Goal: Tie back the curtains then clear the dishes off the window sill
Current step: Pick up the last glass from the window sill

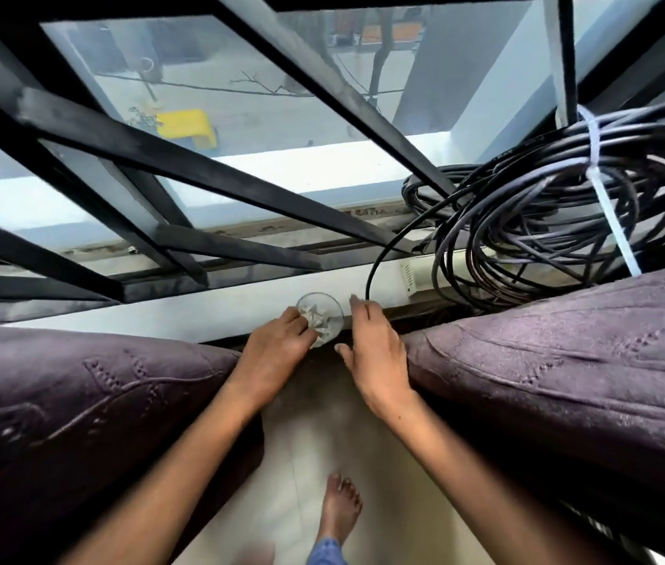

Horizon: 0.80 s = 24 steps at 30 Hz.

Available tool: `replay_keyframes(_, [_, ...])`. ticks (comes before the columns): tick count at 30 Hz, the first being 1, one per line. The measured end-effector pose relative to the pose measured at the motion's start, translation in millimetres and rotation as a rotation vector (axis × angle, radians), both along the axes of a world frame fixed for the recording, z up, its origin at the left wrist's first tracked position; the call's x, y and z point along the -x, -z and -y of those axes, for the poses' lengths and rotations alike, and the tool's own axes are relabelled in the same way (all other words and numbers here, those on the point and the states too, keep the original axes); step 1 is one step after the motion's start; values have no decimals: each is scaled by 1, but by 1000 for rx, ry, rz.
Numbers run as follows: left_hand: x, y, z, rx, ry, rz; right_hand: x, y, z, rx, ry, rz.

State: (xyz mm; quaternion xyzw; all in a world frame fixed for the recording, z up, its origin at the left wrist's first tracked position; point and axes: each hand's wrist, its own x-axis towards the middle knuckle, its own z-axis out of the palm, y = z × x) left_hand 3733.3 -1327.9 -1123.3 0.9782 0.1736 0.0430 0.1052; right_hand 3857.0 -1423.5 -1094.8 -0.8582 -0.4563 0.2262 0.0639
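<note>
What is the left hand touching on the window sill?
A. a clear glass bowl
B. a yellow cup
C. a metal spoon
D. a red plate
A: the left hand has its fingers on the rim of a clear glass bowl sitting on the white window sill, while the right hand rests open beside it.

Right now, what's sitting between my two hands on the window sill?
In the head view, a clear glass bowl sits between the left hand and right hand.
</note>
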Motion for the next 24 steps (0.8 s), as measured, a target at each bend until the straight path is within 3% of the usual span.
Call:
replay_keyframes(6, [63, -43, 43, 37, 145, 202, 28, -6, 39, -99, -227, -351])
replay_keyframes(9, [83, -60, 68, 291, 98, 167, 48, -19, 78, -219, -115, -476])
replay_keyframes(12, [102, -73, 92, 523, 14, 214, 71, -48, 120, -268, -5, -462])
replay_keyframes(16, [120, -98, 131, 616, 219, 181, 102, -80, 178, -322, 215, -398])
replay_keyframes(24, [114, -146, 237, 749, 288, 196, 152, -123, 312, -410, 549, -279])
